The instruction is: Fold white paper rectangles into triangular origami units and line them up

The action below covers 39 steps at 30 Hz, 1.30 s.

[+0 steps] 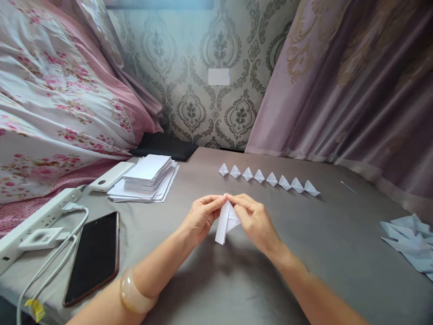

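Note:
A partly folded sheet of white paper (222,224) is held up between my two hands, above the grey table cover. My left hand (202,216) pinches its upper left edge between thumb and fingers. From the other side my right hand (254,218) grips the top and the right flap, its fingertips close to those of the left. The paper narrows to a point at the top, and a long folded strip hangs down on its left side. Beyond the hands stands a row of several small folded paper pieces (259,176), each with a pointed top.
On the left are a stack of white paper (149,174), a white power bank (111,176), a power strip (37,221) with a charger and cables, and a dark phone (94,257). Crumpled paper pieces (411,243) lie at the right edge. Curtains and a patterned wall border the table.

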### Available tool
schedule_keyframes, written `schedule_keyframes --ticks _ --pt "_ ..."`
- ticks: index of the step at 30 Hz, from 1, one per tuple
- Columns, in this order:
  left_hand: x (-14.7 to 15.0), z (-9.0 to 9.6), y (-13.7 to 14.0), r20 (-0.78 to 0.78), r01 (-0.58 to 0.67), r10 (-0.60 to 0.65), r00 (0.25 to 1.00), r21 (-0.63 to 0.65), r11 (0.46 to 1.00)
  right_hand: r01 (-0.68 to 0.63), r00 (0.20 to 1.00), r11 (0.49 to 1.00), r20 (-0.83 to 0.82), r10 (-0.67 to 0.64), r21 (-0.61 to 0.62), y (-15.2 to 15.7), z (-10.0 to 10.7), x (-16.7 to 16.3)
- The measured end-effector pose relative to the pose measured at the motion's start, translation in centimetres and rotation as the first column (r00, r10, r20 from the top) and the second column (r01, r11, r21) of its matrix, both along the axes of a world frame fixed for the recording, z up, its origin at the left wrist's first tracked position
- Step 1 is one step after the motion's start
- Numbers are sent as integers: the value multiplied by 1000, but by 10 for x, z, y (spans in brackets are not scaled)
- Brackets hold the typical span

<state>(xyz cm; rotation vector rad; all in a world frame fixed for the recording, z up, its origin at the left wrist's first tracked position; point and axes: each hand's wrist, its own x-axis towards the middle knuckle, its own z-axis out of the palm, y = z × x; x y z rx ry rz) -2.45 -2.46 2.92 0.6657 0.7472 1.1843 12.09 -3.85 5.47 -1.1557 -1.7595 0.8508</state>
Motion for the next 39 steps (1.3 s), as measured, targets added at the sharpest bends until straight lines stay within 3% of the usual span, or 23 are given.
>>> schedule_keyframes --ticks 2,4,8,14,18,21,24,27,30,33,36,39 --pt "1 0 -1 -3 -7 7 1000 14 1000 -40 972 961 -234 -26 -272 4 4 1" --pt "2 0 -2 -11 -29 30 1000 28 999 -61 945 921 -320 -71 -385 6 4 0" --pt "2 0 -4 -65 -66 70 995 56 996 -66 937 925 -342 -72 -375 8 -1 -3" --pt "-1 -1 -3 -122 -11 20 992 74 997 -167 934 899 -357 13 -404 11 -5 2" --pt "-1 -1 -3 -258 -26 63 964 143 989 -194 931 883 -363 30 -426 15 -6 5" --pt "-2 -1 -1 -318 -13 60 946 146 989 -251 912 852 -407 49 -460 17 -8 8" --pt "-4 -2 2 -356 89 -33 934 141 986 -278 899 786 -438 10 -552 21 -10 12" --pt "-7 -1 4 -461 88 87 883 345 935 -260 879 717 -466 -102 -647 27 -10 17" --pt "-8 3 1 -504 87 320 802 629 772 -291 822 673 -538 -188 -680 31 -6 22" --pt "-7 7 -5 -535 202 370 759 734 648 -356 771 614 -593 -233 -704 33 -4 23" --pt "-5 9 -9 -556 253 333 762 728 637 -384 761 541 -588 -274 -749 31 -7 21" --pt "-3 8 -9 -535 179 325 780 688 703 -336 828 535 -514 -224 -775 29 -12 19"
